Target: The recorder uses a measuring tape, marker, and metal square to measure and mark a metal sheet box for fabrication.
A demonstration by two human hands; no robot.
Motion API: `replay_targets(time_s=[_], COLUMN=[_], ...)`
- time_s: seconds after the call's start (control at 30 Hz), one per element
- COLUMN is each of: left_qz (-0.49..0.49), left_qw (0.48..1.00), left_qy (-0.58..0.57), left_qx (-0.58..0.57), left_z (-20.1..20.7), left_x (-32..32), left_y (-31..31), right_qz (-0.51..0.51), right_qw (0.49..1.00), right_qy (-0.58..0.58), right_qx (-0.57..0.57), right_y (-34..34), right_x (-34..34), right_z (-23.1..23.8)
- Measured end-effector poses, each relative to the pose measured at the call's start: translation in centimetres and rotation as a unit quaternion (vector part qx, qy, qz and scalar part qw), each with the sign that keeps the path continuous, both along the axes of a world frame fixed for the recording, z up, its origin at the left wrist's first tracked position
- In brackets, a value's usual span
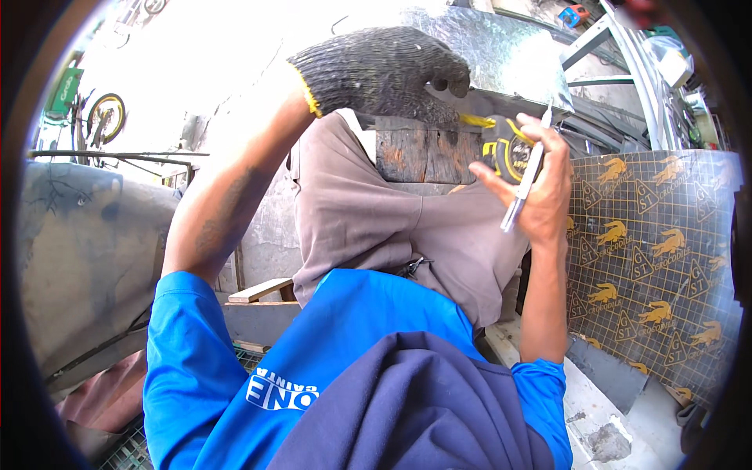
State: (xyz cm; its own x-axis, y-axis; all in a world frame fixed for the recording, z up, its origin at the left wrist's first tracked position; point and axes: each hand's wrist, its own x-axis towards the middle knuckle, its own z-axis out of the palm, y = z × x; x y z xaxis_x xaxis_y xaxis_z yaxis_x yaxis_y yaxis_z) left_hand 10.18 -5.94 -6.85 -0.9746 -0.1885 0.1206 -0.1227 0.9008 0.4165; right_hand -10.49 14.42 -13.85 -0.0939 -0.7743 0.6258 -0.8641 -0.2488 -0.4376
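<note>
The left hand (384, 74) wears a dark knitted glove with a yellow cuff edge. Its fingers are curled, and the fingertips pinch the free end of a yellow tape blade (479, 121). The blade runs a short way rightward into the case of a tape measure (505, 150), black and yellow.

The right hand (551, 192) is bare. It grips the case between thumb and fingers and also carries a slim, light-coloured pen (529, 176), set diagonally across the fingers. The tape measure is located between the two hands, just beside the right end of a dark, worn wooden block (401, 157).

The block lies beyond the lap, which is covered by grey-brown trousers (352, 204). A blue shirt (329, 313) and a dark blue cloth (407, 407) occupy the lower area.

Beyond the block, a shiny metal sheet (501, 55) lies flat. Metal lengths (587, 129) are grouped to its right. A dark sheet with a gold grid and animal figures (619, 274) stands at the right side. At the far left, a bicycle wheel (106, 119) is positioned near a green box (64, 92).
</note>
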Motion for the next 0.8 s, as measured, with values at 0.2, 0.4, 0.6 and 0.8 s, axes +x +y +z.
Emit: replay_targets(time_s=[0.2, 0.4, 0.6, 0.8], left_qz=[0.111, 0.255, 0.399, 0.431], left_qw=[0.989, 0.957, 0.909, 0.89], left_qy=[0.019, 0.139, 0.114, 0.132], left_qx=[0.095, 0.009, -0.04, -0.073], left_z=[2.3, -2.5, -6.8, -8.4], left_x=[2.2, 3.4, 2.2, 0.4], left_y=[-0.8, -4.9, -6.6, -8.2], right_qz=[0.014, 0.08, 0.179, 0.213], right_qw=[0.998, 0.989, 0.968, 0.958], right_qy=[-0.024, 0.019, 0.088, 0.107], right_qx=[0.06, 0.122, 0.154, 0.157], right_y=[1.0, 0.3, -1.8, -2.2], right_x=[1.9, 3.2, 2.1, 1.7], right_z=[-3.8, -8.7, -9.3, -10.5])
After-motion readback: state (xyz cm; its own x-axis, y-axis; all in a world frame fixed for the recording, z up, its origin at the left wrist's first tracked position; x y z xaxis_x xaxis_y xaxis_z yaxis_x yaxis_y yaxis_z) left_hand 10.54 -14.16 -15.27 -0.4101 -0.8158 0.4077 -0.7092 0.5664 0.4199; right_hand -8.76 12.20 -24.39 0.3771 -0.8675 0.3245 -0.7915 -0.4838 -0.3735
